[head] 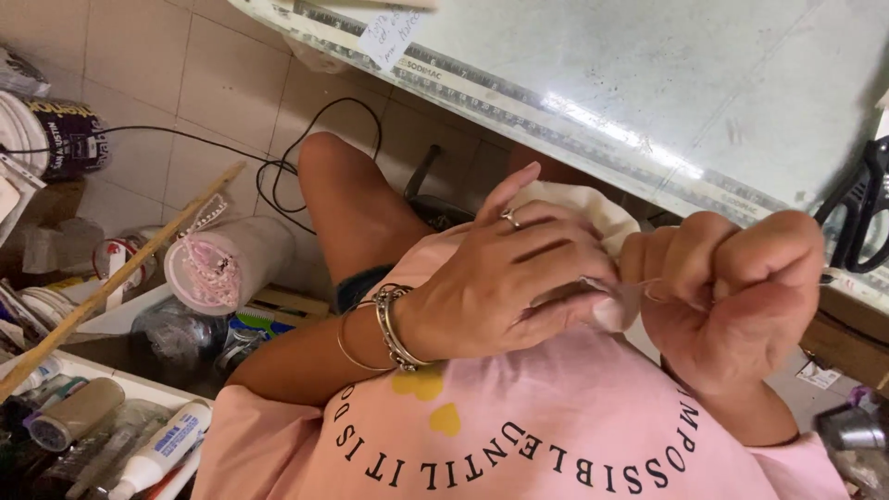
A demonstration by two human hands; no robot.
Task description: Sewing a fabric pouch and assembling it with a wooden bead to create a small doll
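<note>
In the head view, both hands meet just above the lap, in front of a pink shirt (556, 435). The left hand (505, 278), with a ring on one finger and bangles at the wrist, lies over a piece of cream cloth (593, 218), fingers curled and pinching it against the thumb; the cloth shows above and behind those fingers, bunched between the two hands and touching both. The right hand (732, 287) is closed in a loose fist just beside the left, its fingertips pinched on something thin at the cloth's edge; whether that is a needle or a thread cannot be told. Behind the hands runs the edge of a glass table (648, 56) with a ruler strip (519, 102) along it, and black scissors (861, 218) lie on it at the right, near the right hand but apart from it. A bare knee (343, 199) rises left of the hands. Farther left stand a pink roll (222, 264), a wooden stick (111, 287) and a white tube (162, 454), well apart from the hands.
</note>
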